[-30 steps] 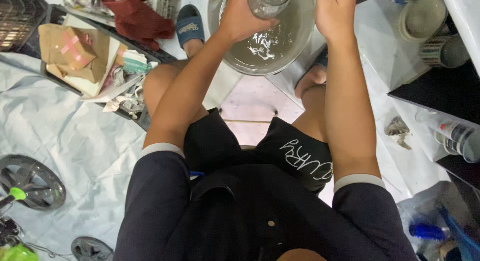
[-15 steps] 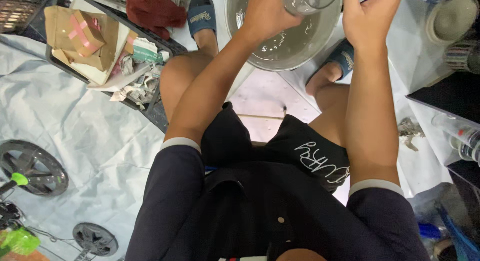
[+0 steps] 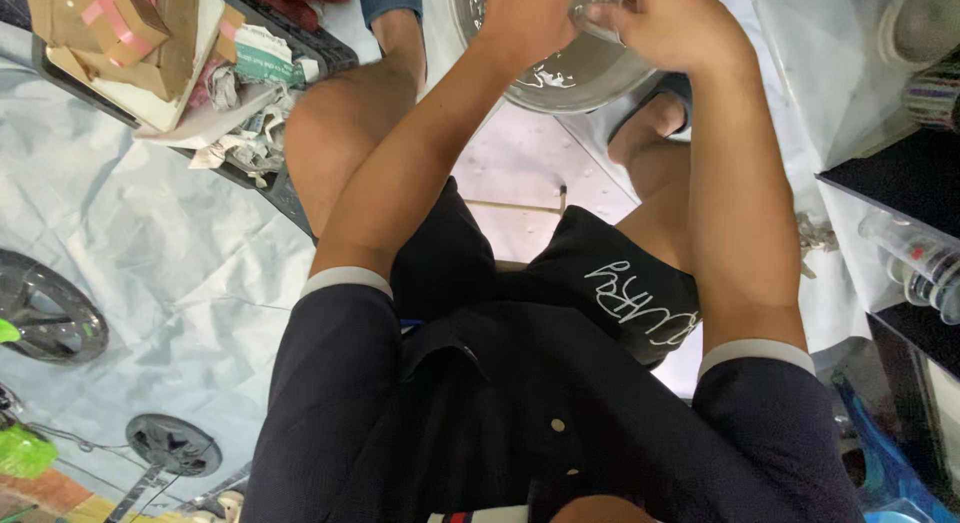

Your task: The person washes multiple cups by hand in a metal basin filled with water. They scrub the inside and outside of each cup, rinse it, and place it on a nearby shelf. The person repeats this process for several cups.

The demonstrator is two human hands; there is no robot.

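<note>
Both hands have drawn together since a moment ago, the left hand (image 3: 535, 18) and right hand (image 3: 670, 28) now closed around the clear glass (image 3: 600, 5) over the far metal basin (image 3: 585, 78), suggesting washing continues.

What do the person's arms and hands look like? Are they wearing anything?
Both arms are bare from above the elbow down. Each short sleeve is dark navy with a white band at its edge. The left hand and right hand wear no gloves; no rings or watch show.

Glass (image 3: 600, 3) and metal basin (image 3: 570, 78) cut by top edge; fingertips hidden behind glass.
</note>
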